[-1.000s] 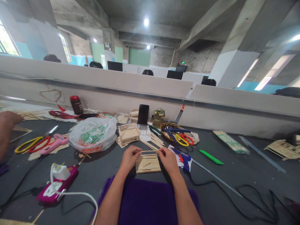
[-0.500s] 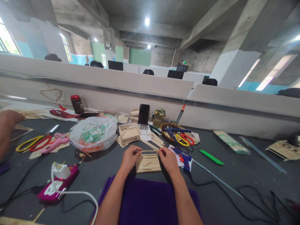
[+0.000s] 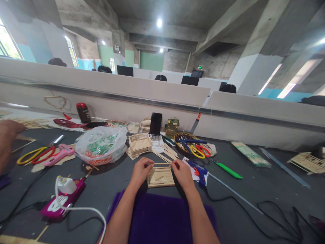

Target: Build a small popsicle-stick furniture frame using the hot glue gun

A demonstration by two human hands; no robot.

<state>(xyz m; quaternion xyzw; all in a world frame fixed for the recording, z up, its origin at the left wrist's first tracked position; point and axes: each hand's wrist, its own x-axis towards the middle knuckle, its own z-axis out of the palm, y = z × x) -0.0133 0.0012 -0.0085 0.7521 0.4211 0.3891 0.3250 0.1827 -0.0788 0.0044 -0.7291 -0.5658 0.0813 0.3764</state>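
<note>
Between my hands a small tray-like frame of thin wooden sticks (image 3: 161, 181) lies on the dark table, with a few short loose pieces on its slatted floor. My left hand (image 3: 142, 171) pinches the left end of a wooden stick (image 3: 161, 164) along the frame's far edge. At the right end of that stick, the fingers of my right hand (image 3: 181, 172) are closed in a pinch. Just beyond lie loose wooden sticks (image 3: 169, 152) and a boxy stick model (image 3: 140, 144). A blue glue gun (image 3: 200, 172) rests right of my right hand.
A plastic bag of green scraps (image 3: 101, 145), a pink glue gun (image 3: 59, 155) and a power strip (image 3: 63, 200) with cables are on the left. On the right are a basket with scissors (image 3: 198, 151) and a green knife (image 3: 230, 170). A co-worker's hand (image 3: 10, 135) shows far left.
My hands and the stick frame stay practically where they were. The co-worker's hand at the far left has shifted slightly.
</note>
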